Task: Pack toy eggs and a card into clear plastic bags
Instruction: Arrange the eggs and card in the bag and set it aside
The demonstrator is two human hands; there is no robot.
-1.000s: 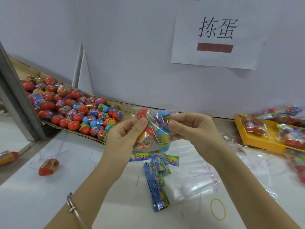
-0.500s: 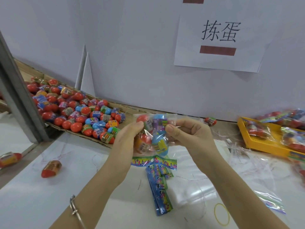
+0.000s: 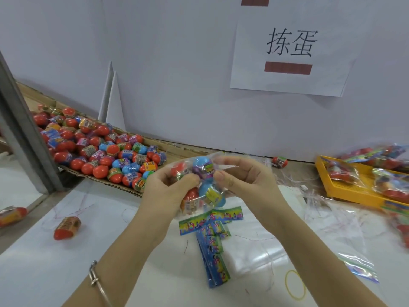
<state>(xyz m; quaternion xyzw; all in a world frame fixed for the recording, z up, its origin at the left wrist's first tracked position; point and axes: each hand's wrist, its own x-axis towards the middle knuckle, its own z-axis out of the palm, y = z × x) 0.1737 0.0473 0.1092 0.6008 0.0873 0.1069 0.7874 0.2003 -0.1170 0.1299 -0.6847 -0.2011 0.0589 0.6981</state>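
In the head view we are holding the clear plastic bag (image 3: 200,173) over the middle of the worktop (image 3: 66,273), left hand (image 3: 168,193) and right hand (image 3: 245,180) both pinching its top, toy eggs (image 3: 212,193) already inside and seemingly ready for sealing, while loose eggs (image 3: 106,151) are waiting at the rear left edge and spare cards (image 3: 215,264) are lying nearer the front.

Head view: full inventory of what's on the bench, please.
clear bag: one, holds red, blue and purple eggs, held up at centre
loose eggs: many, mostly red, some blue, cardboard tray rear left
stray eggs: three, red, two left, one by the wall
cards: stack, blue-green, table below the bag
yellow tray: one, right, with filled bags
empty bags: pile, clear, right of cards
rubber band: one, yellow, near right
sign: one, white, wall
bracelet: one, silver, left wrist
left hand: pinches clear bag
right hand: pinches clear bag
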